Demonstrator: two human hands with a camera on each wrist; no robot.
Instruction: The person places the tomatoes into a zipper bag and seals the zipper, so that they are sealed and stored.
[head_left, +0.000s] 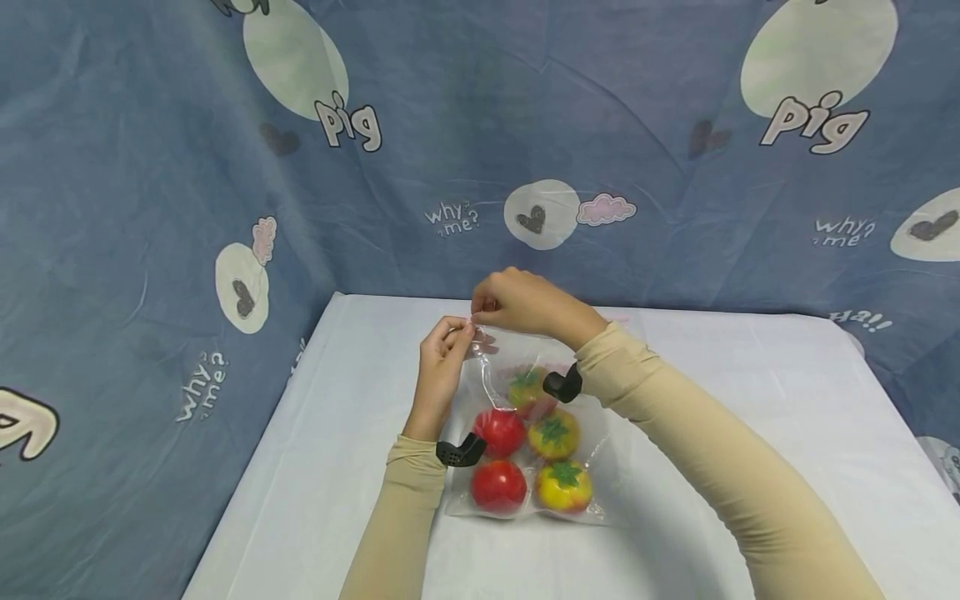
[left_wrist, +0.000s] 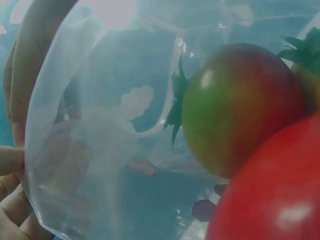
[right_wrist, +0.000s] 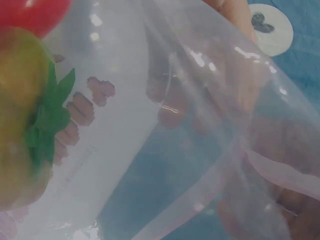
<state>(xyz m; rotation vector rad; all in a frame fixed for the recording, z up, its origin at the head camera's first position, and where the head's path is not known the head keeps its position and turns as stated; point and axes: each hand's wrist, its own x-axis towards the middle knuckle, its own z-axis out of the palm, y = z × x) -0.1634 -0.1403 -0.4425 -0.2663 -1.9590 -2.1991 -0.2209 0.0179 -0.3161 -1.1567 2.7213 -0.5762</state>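
A clear plastic bag lies on the white table with several tomato-like pieces inside. Two are red tomatoes; three others are yellow-green tomatoes with green leafy tops and reddish patches. At the bag's upper left, my left hand pinches the edge between thumb and fingers. My right hand reaches over the top and pinches the same edge, its fingertips close to the left ones. In the left wrist view, the bag film stands lifted around a greenish-red tomato. Film partly veils fingers in the right wrist view.
The white tablecloth extends on both sides of the bag. A blue patterned curtain hangs behind the table and along its left. Black wrist cameras sit over the bag. Pinkish print shows on the bag.
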